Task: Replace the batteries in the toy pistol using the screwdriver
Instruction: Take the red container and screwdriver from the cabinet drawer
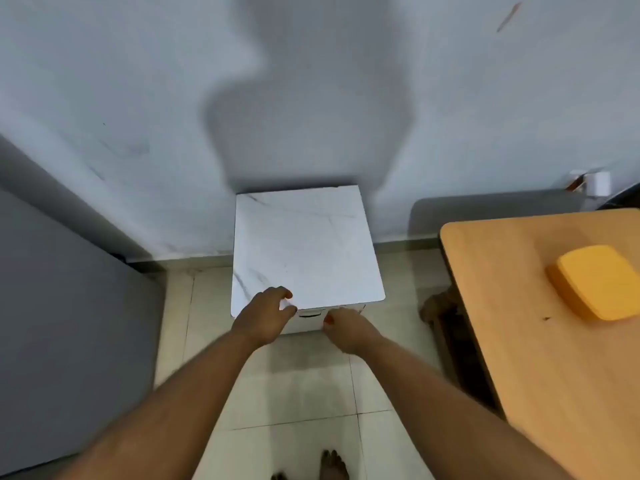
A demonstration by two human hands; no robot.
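Reaching forward and down, both bare arms stretch from the bottom edge toward a small white cabinet (308, 247) with a marble-patterned top, standing against the wall at about 12 o'clock from the person's feet (332, 465). The left hand (266, 315) rests at the cabinet's near left corner, fingers curled over the front edge of the top and thumb just below it, so it grips that edge. The right hand (346, 329) hangs slightly lower, in front of the cabinet's drawer face, its fingers loosely curled; whether it has hold of anything I cannot tell. A slot-shaped drawer handle (310, 314) shows between the two hands. At 3 o'clock stands a wooden table (512, 306) carrying a yellow rounded box (602, 282). Neither the toy pistol nor the screwdriver is in sight.
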